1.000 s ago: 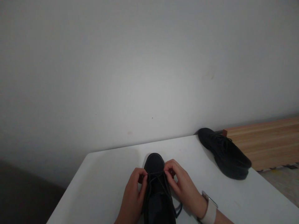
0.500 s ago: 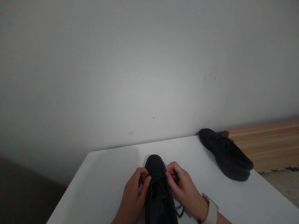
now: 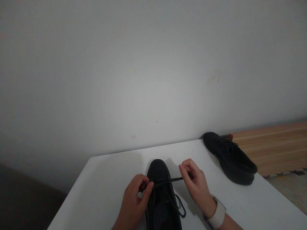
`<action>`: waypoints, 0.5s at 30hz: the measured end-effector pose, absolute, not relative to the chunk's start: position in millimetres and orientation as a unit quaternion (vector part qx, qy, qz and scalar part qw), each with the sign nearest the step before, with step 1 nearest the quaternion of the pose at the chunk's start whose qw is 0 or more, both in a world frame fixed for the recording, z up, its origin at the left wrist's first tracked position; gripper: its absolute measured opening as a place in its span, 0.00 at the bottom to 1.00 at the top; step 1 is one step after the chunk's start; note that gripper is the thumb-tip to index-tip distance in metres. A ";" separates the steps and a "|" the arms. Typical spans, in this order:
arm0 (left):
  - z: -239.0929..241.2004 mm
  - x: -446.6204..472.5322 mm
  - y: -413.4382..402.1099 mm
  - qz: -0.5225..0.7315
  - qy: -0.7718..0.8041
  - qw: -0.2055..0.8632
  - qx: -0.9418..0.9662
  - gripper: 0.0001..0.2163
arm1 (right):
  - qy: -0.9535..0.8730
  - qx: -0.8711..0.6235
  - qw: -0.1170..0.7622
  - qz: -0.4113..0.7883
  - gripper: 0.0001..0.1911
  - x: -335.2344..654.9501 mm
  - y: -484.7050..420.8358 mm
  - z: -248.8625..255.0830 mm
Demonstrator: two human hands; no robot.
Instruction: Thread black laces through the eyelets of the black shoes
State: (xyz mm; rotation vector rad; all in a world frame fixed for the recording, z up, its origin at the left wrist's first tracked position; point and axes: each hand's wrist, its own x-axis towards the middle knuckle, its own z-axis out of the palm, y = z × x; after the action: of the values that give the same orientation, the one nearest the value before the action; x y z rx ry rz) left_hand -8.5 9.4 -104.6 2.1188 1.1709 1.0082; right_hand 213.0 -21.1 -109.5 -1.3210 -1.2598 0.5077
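Note:
A black lace-up shoe stands on the white table, toe pointing away from me, at the bottom centre. My left hand rests at the shoe's left side, fingers pinched on the black shoelace. My right hand, with a white watch band on the wrist, is off to the shoe's right and pinches the lace's other end. The lace runs taut across the shoe between both hands. A slack loop of lace hangs by the shoe's right side.
A second black shoe lies at the table's far right corner. Behind it sits a wooden slatted surface. A plain white wall fills the background. The floor to the left is dark.
My right hand has moved right, away from the shoe, drawing the lace out taut. My left hand has shifted slightly left and keeps its pinch.

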 end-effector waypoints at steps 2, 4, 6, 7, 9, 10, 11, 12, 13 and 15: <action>-103.8 -9.9 11.0 0.390 0.427 0.244 0.779 0.15 | -0.514 -0.571 0.607 0.205 0.15 218.1 -18.8 -109.6; -103.0 -11.7 12.4 0.409 0.425 0.239 0.771 0.16 | -0.485 -0.575 0.628 0.198 0.16 223.7 -16.2 -108.9; -101.9 -13.5 13.3 0.431 0.430 0.244 0.755 0.17 | -0.464 -0.578 0.642 0.194 0.16 229.0 -13.7 -107.9; -101.1 -14.4 13.6 0.442 0.436 0.248 0.743 0.18 | -0.457 -0.580 0.647 0.191 0.16 231.5 -12.6 -107.5; -99.0 -16.6 13.8 0.467 0.454 0.261 0.713 0.19 | -0.444 -0.582 0.656 0.183 0.17 235.8 -11.2 -106.9; -97.7 -17.9 13.9 0.482 0.464 0.268 0.694 0.19 | -0.437 -0.584 0.660 0.180 0.17 237.7 -10.7 -106.9; -96.4 -19.4 14.1 0.497 0.475 0.274 0.672 0.20 | -0.429 -0.586 0.665 0.177 0.17 239.4 -10.4 -106.9; -95.2 -21.1 14.3 0.515 0.487 0.278 0.648 0.20 | -0.421 -0.587 0.669 0.174 0.17 240.9 -10.2 -107.1; -94.1 -23.1 14.6 0.534 0.499 0.278 0.623 0.20 | -0.413 -0.589 0.673 0.172 0.18 242.2 -10.0 -107.3; -92.8 -27.4 16.0 0.572 0.518 0.273 0.575 0.21 | -0.398 -0.592 0.680 0.168 0.18 244.5 -9.6 -107.7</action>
State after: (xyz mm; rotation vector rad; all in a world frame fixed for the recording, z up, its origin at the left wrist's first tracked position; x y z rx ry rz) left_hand -27.4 16.0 -92.8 1.5462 1.3952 1.5381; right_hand 244.5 -9.6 -107.7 -1.3298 -0.8931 0.3763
